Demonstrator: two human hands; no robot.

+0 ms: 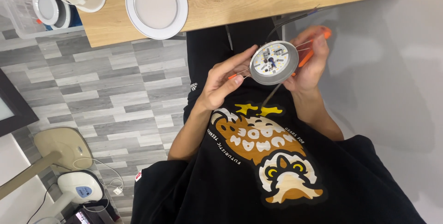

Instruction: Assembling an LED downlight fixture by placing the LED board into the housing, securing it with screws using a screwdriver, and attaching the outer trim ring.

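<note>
Over the lap, the left hand (221,83) and right hand (311,62) pinch a round lamp disc (273,62); a steady grip matters next.

Black owl-print T-shirt (277,168), bare forearms

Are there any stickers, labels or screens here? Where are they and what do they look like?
Label: small blue patch on the white device, bottom left on the floor.
Tag: tiny red and white patch on the black clothing, lower middle.
Screen: dark, partly cut off at the bottom edge.
</note>
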